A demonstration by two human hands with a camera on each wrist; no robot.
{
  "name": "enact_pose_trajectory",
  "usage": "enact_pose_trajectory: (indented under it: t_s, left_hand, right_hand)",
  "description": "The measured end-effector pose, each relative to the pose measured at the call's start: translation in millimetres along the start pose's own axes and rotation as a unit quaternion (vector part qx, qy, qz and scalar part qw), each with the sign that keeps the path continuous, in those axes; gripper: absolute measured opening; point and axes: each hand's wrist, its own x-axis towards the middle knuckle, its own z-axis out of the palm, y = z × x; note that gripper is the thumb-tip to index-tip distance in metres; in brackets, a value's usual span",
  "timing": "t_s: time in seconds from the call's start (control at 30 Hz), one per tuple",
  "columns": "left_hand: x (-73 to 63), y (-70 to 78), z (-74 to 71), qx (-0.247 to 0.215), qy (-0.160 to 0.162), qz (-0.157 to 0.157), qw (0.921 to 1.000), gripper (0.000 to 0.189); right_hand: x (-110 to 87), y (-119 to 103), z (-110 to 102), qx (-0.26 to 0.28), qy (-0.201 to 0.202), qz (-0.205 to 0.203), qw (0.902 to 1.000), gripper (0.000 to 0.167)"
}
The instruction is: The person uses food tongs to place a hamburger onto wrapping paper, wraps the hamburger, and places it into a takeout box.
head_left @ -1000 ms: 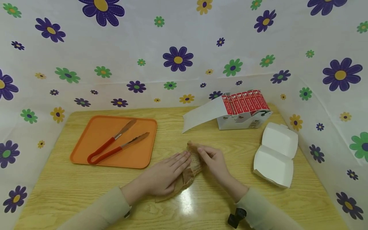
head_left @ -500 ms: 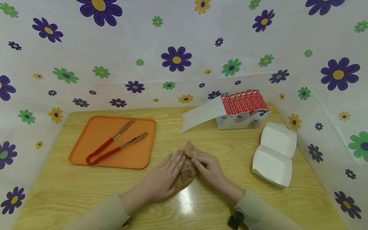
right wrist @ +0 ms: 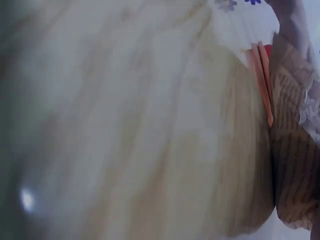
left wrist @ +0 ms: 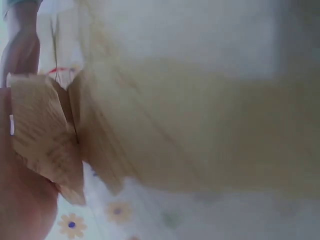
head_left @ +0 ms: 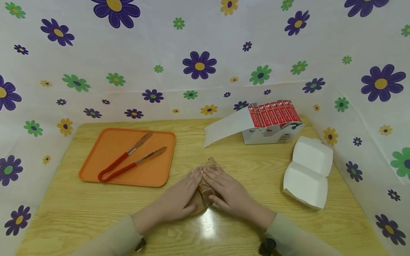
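A crumpled sheet of brown paper [head_left: 206, 193] with print on it lies on the table in front of the person, folded into a bundle. My left hand [head_left: 174, 199] rests on its left side, fingers straight and slanting toward the middle. From the right, my right hand [head_left: 235, 197] presses the other side, its fingers extended. The fingertips of both hands meet near the top of the bundle, where a paper corner sticks out. What the bundle contains is mostly hidden under the hands. Printed lines show on the paper [right wrist: 295, 160] in the right wrist view, and its folded edges [left wrist: 45, 135] in the left wrist view.
An orange tray [head_left: 93, 153] at the left carries red-handled tongs [head_left: 118, 167]. At the back right stands a white dispenser box [head_left: 267, 137] of red packets [head_left: 272, 113], its long flap hanging leftward. An opened white takeaway box [head_left: 305, 186] lies to the right. Flowered cloth [head_left: 173, 42] surrounds the table.
The right hand has moved left and flattened, folding the paper's right side inward until its fingertips meet the left hand's. The left hand stays on the bundle, slightly shifted.
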Motion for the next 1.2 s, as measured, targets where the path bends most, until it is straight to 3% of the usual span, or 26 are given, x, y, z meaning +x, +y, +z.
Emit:
enact_pose_trajectory:
  t_s: [0.07,0.13,0.33,0.43,0.57,0.83,1.03,1.2]
  left_hand:
    - [-1.0,-5.3,-2.8,-0.039,0.006,0.005,0.9992,0.09]
    - [-2.3,-10.6,-6.6,-0.045,0.011,0.018,0.9988,0.088]
    - [-9.3,-27.6,-18.6,0.059,0.007,0.081,0.9949,0.082]
    - [-18.0,-37.9,-24.7,0.112,0.017,0.119,0.9864,0.078]
    - [-32.6,-52.7,-28.2,0.174,0.037,0.172,0.9688,0.072]
    - [-52.0,-65.7,-29.4,0.239,0.059,0.251,0.9363,0.051]
    - [-51.5,-63.9,-25.8,0.27,0.042,0.29,0.9173,0.052]
    - [-51.4,-61.0,-21.2,0.292,0.032,0.296,0.909,0.051]
  right_hand:
    - [-0.8,1,-2,-0.021,-0.02,-0.009,0.9995,0.068]
    - [-1.6,3,-4,-0.035,-0.037,-0.018,0.9985,0.069]
    - [-2.6,7,-5,-0.05,-0.055,-0.039,0.9965,0.074]
    - [-3.3,7,-4,-0.046,-0.048,-0.045,0.9967,0.074]
    - [-3.8,8,-5,-0.039,-0.051,-0.048,0.9968,0.074]
    - [-5.7,8,-7,-0.053,-0.087,-0.033,0.9943,0.089]
    - [-6.9,8,-8,-0.067,-0.095,-0.036,0.9926,0.099]
    - [-7.4,8,-8,-0.071,-0.099,-0.037,0.9919,0.099]
